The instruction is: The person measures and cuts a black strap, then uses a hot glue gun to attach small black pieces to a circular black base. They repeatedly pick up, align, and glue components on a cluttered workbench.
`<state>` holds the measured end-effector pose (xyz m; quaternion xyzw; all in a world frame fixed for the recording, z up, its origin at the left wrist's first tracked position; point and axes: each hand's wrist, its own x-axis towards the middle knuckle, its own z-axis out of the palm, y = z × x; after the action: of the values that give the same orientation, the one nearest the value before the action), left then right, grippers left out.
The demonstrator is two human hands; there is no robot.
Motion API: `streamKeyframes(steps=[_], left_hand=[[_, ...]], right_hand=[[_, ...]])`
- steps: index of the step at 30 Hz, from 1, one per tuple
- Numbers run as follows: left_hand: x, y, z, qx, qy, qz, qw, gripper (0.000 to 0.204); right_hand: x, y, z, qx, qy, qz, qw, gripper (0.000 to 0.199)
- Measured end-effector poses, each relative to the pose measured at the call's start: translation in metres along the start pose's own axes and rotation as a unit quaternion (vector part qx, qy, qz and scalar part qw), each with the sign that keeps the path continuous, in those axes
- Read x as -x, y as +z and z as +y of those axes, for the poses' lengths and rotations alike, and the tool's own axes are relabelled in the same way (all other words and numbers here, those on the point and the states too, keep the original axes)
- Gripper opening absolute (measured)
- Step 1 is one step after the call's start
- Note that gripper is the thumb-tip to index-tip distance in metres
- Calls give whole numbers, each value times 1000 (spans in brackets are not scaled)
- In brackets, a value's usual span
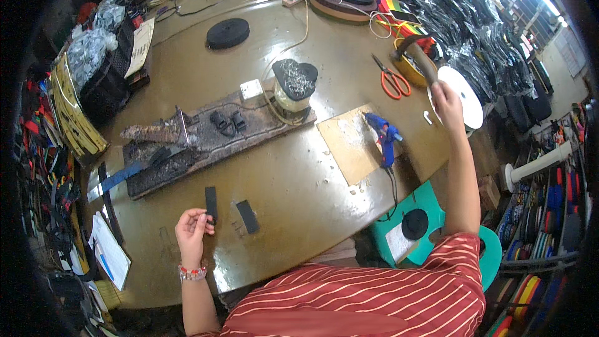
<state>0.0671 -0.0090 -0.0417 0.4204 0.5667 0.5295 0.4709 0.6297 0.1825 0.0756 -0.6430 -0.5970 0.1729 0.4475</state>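
My left hand pinches a short black webbing strip by its lower end, over the near part of the table. A second black webbing piece lies just to its right. At the far right my right hand is closed round the wooden handle of a hammer, whose dark curved head points away over a yellow container. Beside that hand stands a white spool. Orange-handled scissors lie to the left of the container.
A blue glue gun rests on a thin board. Across the middle lies a scorched wooden plank with black buckles and a jar topped by a dish of metal pins. A black webbing roll sits farther back; a green stool is below the edge.
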Motion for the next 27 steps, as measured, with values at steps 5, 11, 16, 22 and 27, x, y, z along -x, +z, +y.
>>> streamKeyframes(steps=[5,11,16,22,27], left_hand=[[-2,-2,-5,18,18,-3,1000,13],[5,1,-8,12,26,-9,1000,12],[4,7,-8,-34,13,2,999,12],[2,10,-6,-56,1,26,998,13],[0,10,-7,-71,-7,23,997,13]], right_hand=[[147,62,-64,259,-351,-116,892,43],[195,116,-76,242,-341,-238,877,31],[13,82,-31,279,-247,-26,928,18],[-88,100,80,444,37,-69,892,28],[-92,87,72,436,27,-144,888,39]])
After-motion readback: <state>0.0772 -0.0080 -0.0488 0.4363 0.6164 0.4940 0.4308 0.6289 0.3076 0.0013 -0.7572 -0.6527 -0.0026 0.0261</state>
